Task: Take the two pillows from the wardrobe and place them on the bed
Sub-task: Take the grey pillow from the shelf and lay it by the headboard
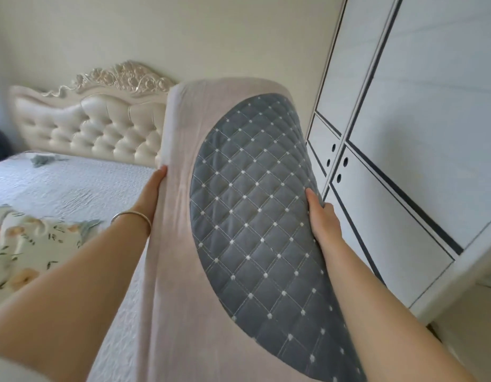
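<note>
head view: both hands clasp one pillow (233, 216) upright in the centre of the frame, the left hand (150, 194) pressed to its pale pink side and the right hand (322, 219) gripping the grey quilted edge. the bed (73, 183) lies at left (tufted headboard (87, 128) behind), and the wardrobe (404, 133) fills the right.

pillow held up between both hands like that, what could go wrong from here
1. The pillow is only pinched at its edges by the left hand and right hand, so it might slip or sag loose.
2. Held upright, it hides much of the bed, so it might land on the floral quilt.
3. The wardrobe stands close on the right; a swing could brush it.
</note>
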`<state>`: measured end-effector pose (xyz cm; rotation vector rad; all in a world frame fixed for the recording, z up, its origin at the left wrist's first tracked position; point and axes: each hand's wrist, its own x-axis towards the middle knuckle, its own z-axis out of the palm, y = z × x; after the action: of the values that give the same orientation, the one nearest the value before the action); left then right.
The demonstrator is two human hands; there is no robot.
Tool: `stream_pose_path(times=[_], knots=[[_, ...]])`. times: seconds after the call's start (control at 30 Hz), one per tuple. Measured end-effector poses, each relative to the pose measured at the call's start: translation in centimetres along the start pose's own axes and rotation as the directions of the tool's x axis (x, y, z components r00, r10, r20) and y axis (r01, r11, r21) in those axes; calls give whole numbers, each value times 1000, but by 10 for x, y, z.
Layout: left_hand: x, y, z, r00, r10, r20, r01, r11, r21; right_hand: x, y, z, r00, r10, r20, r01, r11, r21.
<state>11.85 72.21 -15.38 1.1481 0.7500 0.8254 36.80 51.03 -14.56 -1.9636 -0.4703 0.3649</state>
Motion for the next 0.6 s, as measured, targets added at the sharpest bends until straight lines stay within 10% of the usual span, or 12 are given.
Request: stream_pose_path(times=[0.6], knots=[[260,-32,7,829,-318,-460,358,934,1,323,-41,181,958,-34,285,47,998,-40]])
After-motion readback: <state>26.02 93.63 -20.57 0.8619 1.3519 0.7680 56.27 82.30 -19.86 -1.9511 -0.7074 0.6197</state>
